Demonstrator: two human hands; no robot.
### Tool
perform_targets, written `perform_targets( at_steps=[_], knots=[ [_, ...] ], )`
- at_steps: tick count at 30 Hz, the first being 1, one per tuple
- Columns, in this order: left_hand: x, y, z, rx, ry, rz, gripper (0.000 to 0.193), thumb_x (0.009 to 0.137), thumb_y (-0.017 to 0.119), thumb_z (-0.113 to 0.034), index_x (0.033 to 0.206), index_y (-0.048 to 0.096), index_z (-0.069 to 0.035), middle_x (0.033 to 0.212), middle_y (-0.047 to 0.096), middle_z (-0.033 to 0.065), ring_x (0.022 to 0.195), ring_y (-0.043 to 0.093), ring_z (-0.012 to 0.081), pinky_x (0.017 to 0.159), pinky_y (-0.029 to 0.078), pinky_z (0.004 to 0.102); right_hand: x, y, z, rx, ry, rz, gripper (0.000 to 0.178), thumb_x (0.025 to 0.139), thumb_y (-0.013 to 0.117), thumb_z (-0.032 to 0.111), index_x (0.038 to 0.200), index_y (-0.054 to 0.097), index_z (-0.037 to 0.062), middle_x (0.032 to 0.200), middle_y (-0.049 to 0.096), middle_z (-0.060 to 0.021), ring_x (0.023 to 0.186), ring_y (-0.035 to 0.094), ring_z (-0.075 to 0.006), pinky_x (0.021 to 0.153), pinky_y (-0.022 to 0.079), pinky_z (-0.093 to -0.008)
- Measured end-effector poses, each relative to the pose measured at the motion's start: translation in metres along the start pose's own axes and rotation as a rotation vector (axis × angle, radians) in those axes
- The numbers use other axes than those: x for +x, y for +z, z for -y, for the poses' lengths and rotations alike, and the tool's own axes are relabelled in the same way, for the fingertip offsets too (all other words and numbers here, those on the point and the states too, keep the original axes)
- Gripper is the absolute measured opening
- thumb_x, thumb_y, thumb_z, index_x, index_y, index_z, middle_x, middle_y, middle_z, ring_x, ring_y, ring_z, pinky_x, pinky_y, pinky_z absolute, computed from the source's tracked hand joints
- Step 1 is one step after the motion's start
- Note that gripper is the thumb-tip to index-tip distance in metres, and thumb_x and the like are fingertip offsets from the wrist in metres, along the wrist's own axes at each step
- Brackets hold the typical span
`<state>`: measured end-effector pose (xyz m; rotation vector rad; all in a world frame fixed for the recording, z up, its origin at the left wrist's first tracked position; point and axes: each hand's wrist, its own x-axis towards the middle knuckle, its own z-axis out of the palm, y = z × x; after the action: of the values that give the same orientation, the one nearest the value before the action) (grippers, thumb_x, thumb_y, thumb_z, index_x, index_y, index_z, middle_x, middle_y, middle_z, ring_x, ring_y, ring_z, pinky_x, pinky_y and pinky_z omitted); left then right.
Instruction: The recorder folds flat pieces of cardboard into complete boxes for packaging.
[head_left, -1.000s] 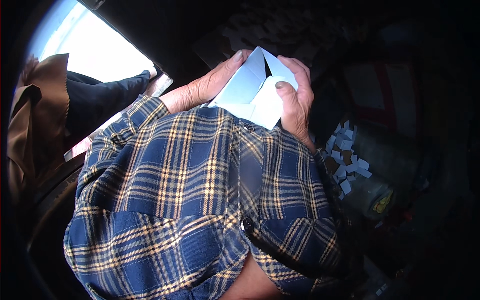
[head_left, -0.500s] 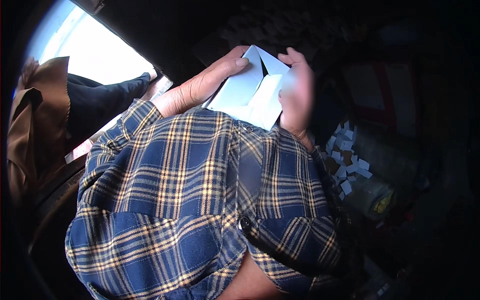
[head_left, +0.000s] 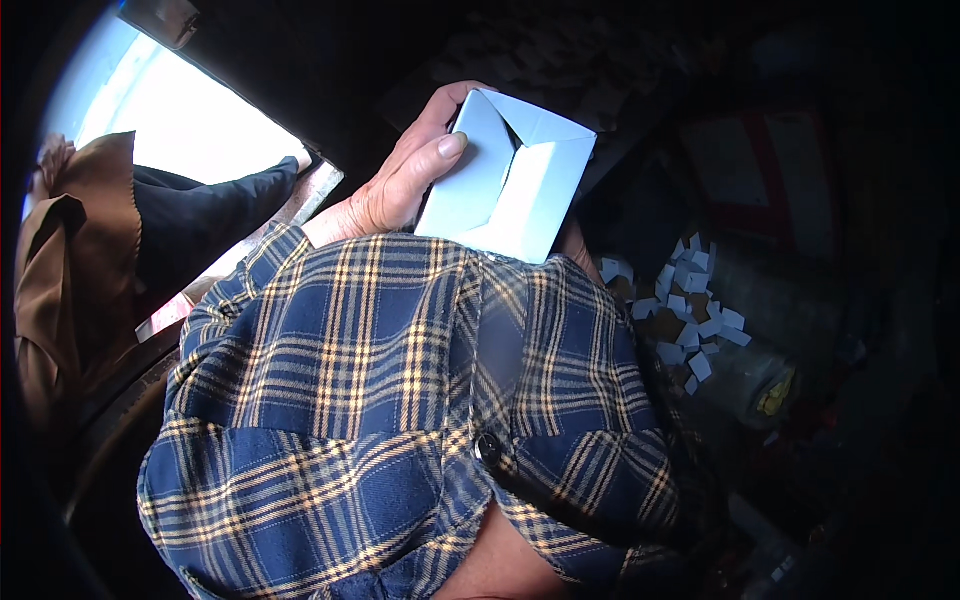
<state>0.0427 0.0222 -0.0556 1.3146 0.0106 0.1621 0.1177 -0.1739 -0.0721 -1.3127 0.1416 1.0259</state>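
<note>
A white cardboard box [head_left: 510, 175] is up in front of my chest, its end with folded flaps facing me. A dark gap shows between those flaps. My left hand [head_left: 425, 160] grips the box by its left side, thumb on the near face and fingers wrapped behind. Only a bit of my right wrist [head_left: 573, 244] shows, just right of the box's lower corner. The fingers of that hand are hidden, so what they do cannot be made out.
Small white folded card pieces [head_left: 690, 310] lie heaped at the right, by a greyish roll-shaped bundle [head_left: 765, 385]. More pale pieces [head_left: 560, 45] sit in the dark beyond the box. Brown cloth [head_left: 95, 230] and a person's dark-clothed leg [head_left: 215, 205] are at the left.
My right hand has left the right side of the box and dropped mostly out of sight. The box has shifted slightly left, still in my left hand.
</note>
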Motion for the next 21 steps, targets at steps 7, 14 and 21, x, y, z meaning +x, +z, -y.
perform_targets(
  at_steps=[7,14,21],
  knots=[
    [0.006,-0.012,0.012,0.015,0.075,0.003,0.067,0.093,0.035,-0.05,0.141,0.028,-0.003,0.122,0.047,0.0259,0.112,0.049,0.0362,0.096,0.041,0.0446,0.024,-0.017,0.012,0.155,-0.285,0.239,0.039,0.079,0.065,0.02,0.112,0.06,0.0016,0.109,0.063,-0.0111,0.105,0.053,-0.0233,0.095,0.04,-0.0346],
    [0.006,-0.047,0.064,0.356,-0.055,-0.053,0.056,0.099,0.041,-0.043,0.136,0.039,-0.001,0.132,0.047,0.0181,0.117,0.049,0.0251,0.1,0.04,0.0353,0.038,-0.025,0.038,-0.7,-0.604,0.002,0.021,0.076,0.066,0.015,0.094,0.068,0.0039,0.094,0.067,-0.0125,0.084,0.061,-0.0258,0.083,0.047,-0.0349],
    [-0.029,-0.038,0.113,0.278,-0.318,0.087,0.035,0.094,0.055,-0.025,0.119,0.056,-0.001,0.093,0.061,0.0083,0.083,0.056,0.0158,0.077,0.047,0.0266,0.094,-0.055,0.108,-1.688,-0.894,-0.573,0.02,0.081,0.058,0.008,0.099,0.066,0.0083,0.087,0.067,-0.0126,0.09,0.057,-0.0313,0.092,0.039,-0.0428]
  ],
)
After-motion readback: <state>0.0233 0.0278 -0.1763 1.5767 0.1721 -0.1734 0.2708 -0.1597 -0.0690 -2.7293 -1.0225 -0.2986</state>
